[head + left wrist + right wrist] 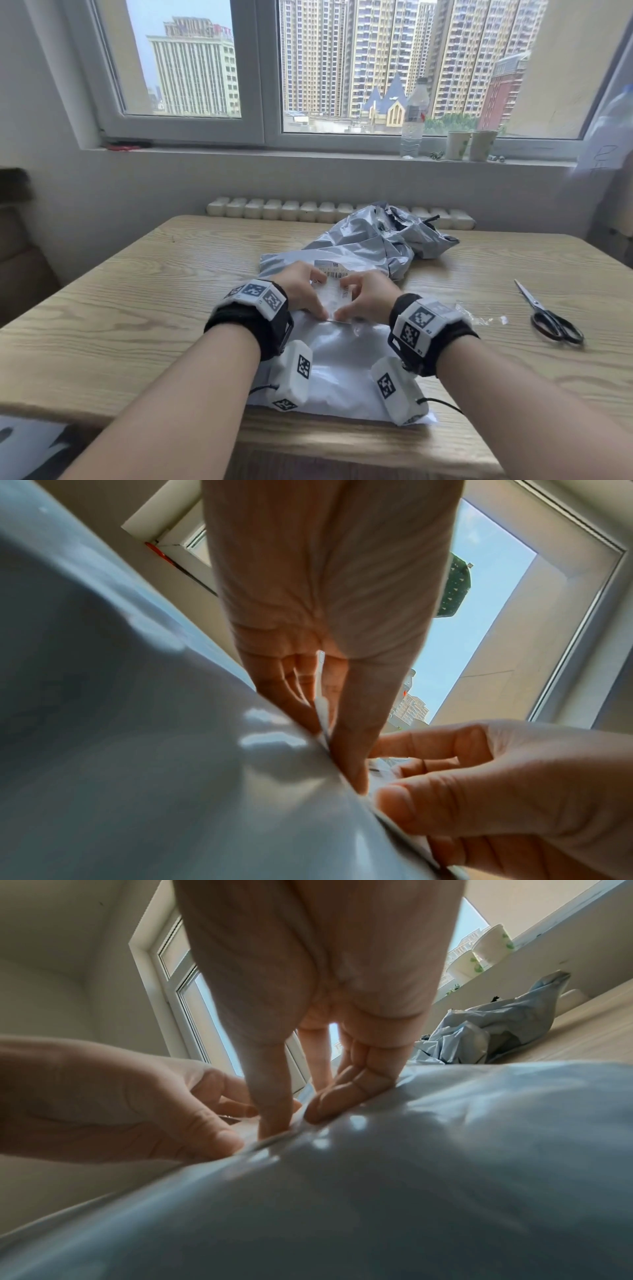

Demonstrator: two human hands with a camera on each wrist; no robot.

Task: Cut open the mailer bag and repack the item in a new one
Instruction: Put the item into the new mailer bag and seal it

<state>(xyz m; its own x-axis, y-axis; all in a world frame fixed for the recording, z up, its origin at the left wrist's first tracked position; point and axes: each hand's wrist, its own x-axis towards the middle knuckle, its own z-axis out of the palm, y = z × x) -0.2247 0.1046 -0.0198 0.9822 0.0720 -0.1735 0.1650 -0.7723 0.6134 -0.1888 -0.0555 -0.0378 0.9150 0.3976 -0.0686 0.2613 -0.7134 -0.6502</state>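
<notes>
Both hands pinch the flap of the new mailer bag lying on the tabletop; left hand, right hand; sealing likely needs firm, even pressing outward along the strip.

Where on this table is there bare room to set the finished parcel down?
Bare wood lies left of the new mailer, out to the table edge, and between the old bag and the scissors. The middle is crowded: both hands, label, clear scrap.
</notes>
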